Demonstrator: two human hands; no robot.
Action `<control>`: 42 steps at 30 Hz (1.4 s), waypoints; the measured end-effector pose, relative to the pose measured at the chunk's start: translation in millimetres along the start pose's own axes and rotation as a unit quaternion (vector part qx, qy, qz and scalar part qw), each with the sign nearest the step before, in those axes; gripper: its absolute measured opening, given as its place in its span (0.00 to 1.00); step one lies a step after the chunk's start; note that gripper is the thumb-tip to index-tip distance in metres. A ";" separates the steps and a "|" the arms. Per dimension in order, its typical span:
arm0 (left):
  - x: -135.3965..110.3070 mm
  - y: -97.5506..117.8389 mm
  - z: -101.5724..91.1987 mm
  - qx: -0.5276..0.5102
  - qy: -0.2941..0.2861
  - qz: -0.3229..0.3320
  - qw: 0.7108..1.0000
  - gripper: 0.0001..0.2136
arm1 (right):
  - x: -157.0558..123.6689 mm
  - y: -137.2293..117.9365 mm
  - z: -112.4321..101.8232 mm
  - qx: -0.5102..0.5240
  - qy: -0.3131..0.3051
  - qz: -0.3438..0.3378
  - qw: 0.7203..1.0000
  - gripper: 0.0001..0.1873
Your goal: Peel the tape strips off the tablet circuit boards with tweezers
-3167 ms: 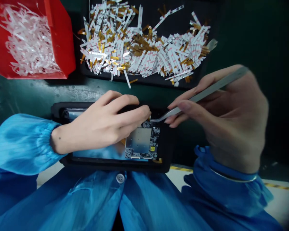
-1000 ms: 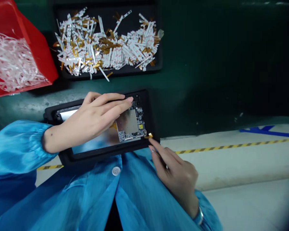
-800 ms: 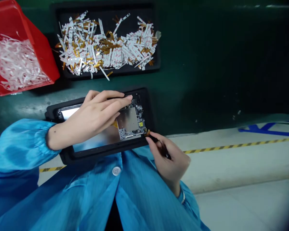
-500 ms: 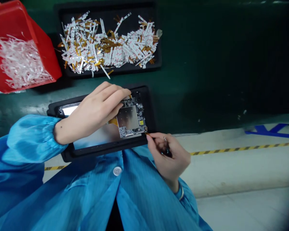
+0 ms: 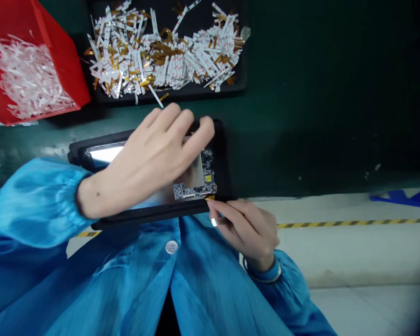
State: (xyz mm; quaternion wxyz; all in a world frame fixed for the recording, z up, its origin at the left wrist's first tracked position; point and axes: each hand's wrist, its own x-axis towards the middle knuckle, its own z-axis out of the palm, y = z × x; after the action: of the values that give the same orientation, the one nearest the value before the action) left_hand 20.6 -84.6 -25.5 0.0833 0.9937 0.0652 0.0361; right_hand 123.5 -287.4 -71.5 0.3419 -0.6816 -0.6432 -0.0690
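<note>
An opened tablet (image 5: 150,201) lies in a black holder (image 5: 227,172), its circuit board (image 5: 196,191) exposed at the right end. My left hand (image 5: 150,154) reaches across it from the left, back upward. Its fingers are bent and a little apart over the board's upper part, with the fingertips and thumb hidden; nothing shows in it, so it looks open. At the board's lower right corner, my right hand (image 5: 247,226) is closed in a pinch on a small orange flex cable (image 5: 210,198). A shiny pale piece (image 5: 214,222) shows by its thumb; I cannot make out what it is.
Behind the tablet, a black tray (image 5: 243,77) holds many white and orange flex strips (image 5: 203,56). To its left stands a red bin (image 5: 68,70) with curled white strips (image 5: 31,77). The green table (image 5: 318,116) ends just past my right hand.
My left hand has lifted and shifted right over the board, its fingers more bent. My right hand has turned, its fingers still at the board's corner; the dark object in its palm is out of sight.
</note>
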 end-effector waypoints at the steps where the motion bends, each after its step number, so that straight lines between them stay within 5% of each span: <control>1: -3.2 4.6 -1.4 -0.001 -0.010 0.022 1.000 0.11 | -0.1 1.0 0.0 0.004 0.001 -0.002 1.000 0.08; 5: -9.3 18.1 6.4 -0.104 -0.063 0.078 0.989 0.06 | -1.0 5.4 0.2 0.018 0.011 -0.002 1.000 0.05; 14: -5.6 7.1 11.8 -0.334 -0.043 0.013 0.942 0.05 | 6.6 7.8 -7.3 0.005 -0.051 -0.052 0.997 0.07; 28: -27.3 -2.7 7.6 -0.340 -0.042 0.024 0.939 0.06 | 8.7 3.2 -9.5 -0.008 -0.086 -0.049 0.995 0.06; 35: -31.4 -5.0 12.3 -0.320 -0.046 0.066 0.944 0.08 | 15.0 -4.8 -14.7 -0.024 -0.137 -0.016 0.990 0.04; 42: -31.6 -8.1 15.5 -0.310 -0.057 0.109 0.943 0.12 | 21.7 -1.7 -16.0 -0.042 -0.170 -0.051 0.983 0.06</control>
State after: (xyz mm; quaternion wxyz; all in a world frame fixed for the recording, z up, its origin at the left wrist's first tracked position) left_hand -10.4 -83.5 -44.0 0.3868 0.9200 -0.0624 0.0070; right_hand 131.0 -278.3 -47.1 0.1953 -0.6634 -0.7223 0.0035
